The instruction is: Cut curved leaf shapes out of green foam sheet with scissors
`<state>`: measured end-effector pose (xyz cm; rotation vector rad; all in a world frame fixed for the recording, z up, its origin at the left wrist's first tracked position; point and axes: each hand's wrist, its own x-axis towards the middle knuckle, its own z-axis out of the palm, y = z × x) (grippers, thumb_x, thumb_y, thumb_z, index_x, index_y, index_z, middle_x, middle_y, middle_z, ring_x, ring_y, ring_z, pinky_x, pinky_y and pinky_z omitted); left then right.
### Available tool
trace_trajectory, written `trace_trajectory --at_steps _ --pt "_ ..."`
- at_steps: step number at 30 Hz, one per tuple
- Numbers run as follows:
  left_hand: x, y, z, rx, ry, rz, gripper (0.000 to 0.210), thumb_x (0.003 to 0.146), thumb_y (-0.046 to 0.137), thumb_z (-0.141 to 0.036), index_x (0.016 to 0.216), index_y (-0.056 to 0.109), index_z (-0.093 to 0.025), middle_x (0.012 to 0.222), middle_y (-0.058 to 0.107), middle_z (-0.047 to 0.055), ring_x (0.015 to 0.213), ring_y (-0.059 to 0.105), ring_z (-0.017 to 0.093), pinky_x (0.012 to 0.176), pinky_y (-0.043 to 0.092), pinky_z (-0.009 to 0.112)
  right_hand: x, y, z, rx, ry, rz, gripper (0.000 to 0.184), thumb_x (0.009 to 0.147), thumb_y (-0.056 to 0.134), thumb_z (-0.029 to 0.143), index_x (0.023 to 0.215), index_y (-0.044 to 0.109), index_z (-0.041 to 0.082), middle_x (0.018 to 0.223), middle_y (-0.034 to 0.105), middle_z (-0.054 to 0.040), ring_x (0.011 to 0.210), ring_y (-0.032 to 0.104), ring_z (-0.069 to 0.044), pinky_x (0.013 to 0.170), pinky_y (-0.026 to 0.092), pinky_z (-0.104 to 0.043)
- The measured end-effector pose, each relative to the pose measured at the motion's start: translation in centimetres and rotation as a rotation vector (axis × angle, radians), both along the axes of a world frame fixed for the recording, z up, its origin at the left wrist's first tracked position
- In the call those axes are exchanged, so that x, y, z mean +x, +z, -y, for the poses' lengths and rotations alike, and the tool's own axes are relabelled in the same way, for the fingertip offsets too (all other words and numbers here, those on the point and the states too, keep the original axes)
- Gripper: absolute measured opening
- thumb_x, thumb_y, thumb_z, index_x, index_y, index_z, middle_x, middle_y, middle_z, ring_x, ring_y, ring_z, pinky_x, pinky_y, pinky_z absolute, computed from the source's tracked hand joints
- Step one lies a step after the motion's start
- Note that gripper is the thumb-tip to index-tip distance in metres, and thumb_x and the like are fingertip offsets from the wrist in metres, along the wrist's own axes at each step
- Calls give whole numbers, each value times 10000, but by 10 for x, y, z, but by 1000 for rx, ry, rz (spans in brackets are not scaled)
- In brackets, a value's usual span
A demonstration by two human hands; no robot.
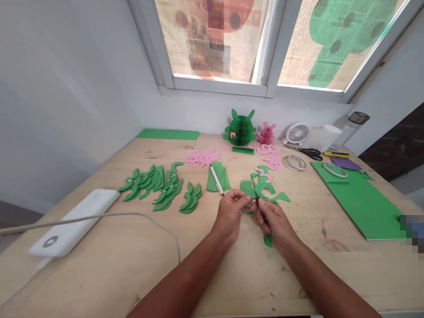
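My left hand (232,210) is closed in a pinch near the middle of the table, on the edge of a small green paper piece (249,190). Close beside it, my right hand (273,216) wraps round a slim dark-handled tool (264,215); its tip points at the paper, and its exact kind is hidden by the fingers. Green paper offcuts (281,197) with curved edges lie just beyond both hands, with a pink curved piece (265,174) on top. A white pen (217,180) rests on green paper sheets (221,172) to the left.
Stacks of curved green cutouts (167,190) and a white power bank (76,221) with a cable occupy the left. Pink cutouts (202,157), a green paper figure (243,128) and a small fan (297,133) stand behind. Scissors (306,151), tape rolls (297,162) and a green board (359,203) lie right.
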<state>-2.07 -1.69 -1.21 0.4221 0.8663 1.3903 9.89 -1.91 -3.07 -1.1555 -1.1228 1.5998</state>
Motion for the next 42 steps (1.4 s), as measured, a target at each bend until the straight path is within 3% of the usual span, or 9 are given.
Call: trace_trajectory --at_steps 25,42 --pt "0 0 0 -13 4 -2 265 529 742 -168 643 503 -159 509 600 -19 509 576 120 601 469 277 -1 3 1 -2 -25 44 425 758 545 575 646 527 166 436 385 72 348 206 -44 328 112 -184" --pt "0 2 0 -21 2 7 289 508 760 -180 647 507 -161 502 590 -24 514 584 130 593 470 282 1 -1 -1 17 -11 55 430 767 529 584 721 560 158 424 346 85 343 193 -52 337 104 -194"
